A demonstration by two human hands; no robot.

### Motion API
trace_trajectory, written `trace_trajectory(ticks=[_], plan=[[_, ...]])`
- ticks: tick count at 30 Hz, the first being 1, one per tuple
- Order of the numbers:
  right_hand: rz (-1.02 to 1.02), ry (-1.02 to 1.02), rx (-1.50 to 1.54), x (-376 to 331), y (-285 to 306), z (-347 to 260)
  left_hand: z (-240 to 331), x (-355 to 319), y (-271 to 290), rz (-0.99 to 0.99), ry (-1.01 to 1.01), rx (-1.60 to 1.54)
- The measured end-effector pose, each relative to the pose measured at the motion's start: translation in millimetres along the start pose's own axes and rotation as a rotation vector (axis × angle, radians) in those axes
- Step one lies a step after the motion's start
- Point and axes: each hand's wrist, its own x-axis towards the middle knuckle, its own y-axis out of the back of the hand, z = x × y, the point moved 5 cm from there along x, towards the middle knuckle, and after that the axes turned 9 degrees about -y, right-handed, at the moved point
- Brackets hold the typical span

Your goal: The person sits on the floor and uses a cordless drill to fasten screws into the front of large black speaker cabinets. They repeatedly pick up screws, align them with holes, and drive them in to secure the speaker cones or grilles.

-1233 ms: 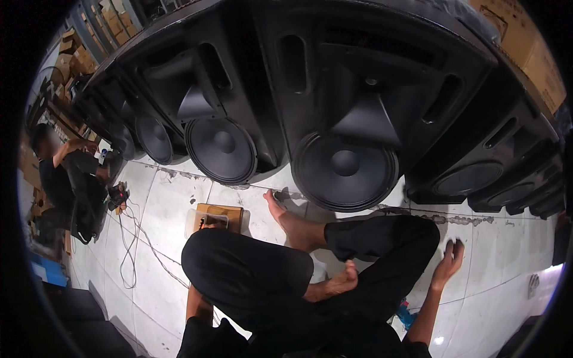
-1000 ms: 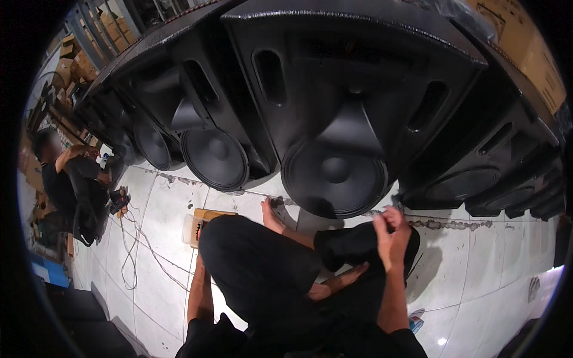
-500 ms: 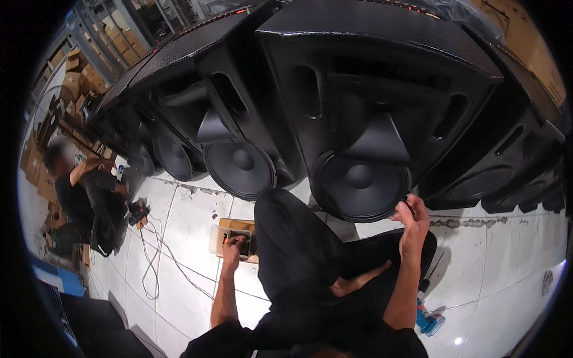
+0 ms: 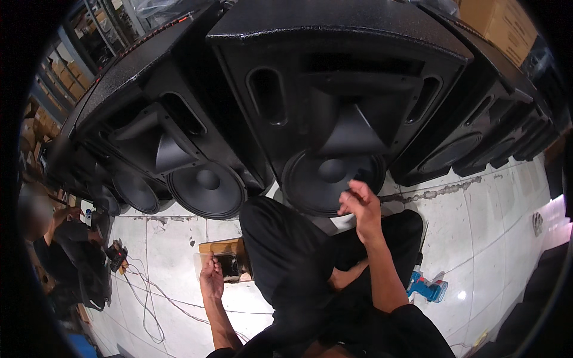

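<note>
Right hand (image 4: 362, 209) now in front of the lower part of the woofer (image 4: 307, 185); half a second earlier it was at the woofer's right rim. Its fingers are bent; cannot tell whether they pinch anything or touch the cone. The woofer sits low in the front of the black loudspeaker cabinet (image 4: 286, 51), ahead of the person on the tiled floor (image 4: 495, 238). Left hand (image 4: 212, 277), earlier reaching over the wooden piece (image 4: 221, 246) with the dark opening, is now drawn back to its left side, fingers curled; cannot tell if they are closed on something small. Blue cordless drill (image 4: 428, 290) lies beside the right knee, more fully visible than before. Co-worker (image 4: 70, 256) now appears nearer the left edge of view
</note>
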Motion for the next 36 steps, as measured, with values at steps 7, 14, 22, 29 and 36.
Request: trace_trajectory(ticks=[7, 14, 22, 29, 36], plan=[[-0.004, 0.064, 0.341, 50, -1, -49, -21, -1, -145, -0.224, 0.133, 0.087], [-0.073, 0.157, 0.478, 62, -29, -38, -104, -4, -280, -0.566, 0.143, 0.556], [-0.049, 0.226, 0.526, 66, -40, -62, -138, 43, -363, -0.786, 0.134, 0.202], [0.044, 0.179, 0.327, 66, -34, -76, -159, 43, -404, -0.688, -0.021, 0.004], [0.089, -0.004, -0.200, 73, -16, -93, -165, 52, -412, -0.458, -0.108, 0.019]])
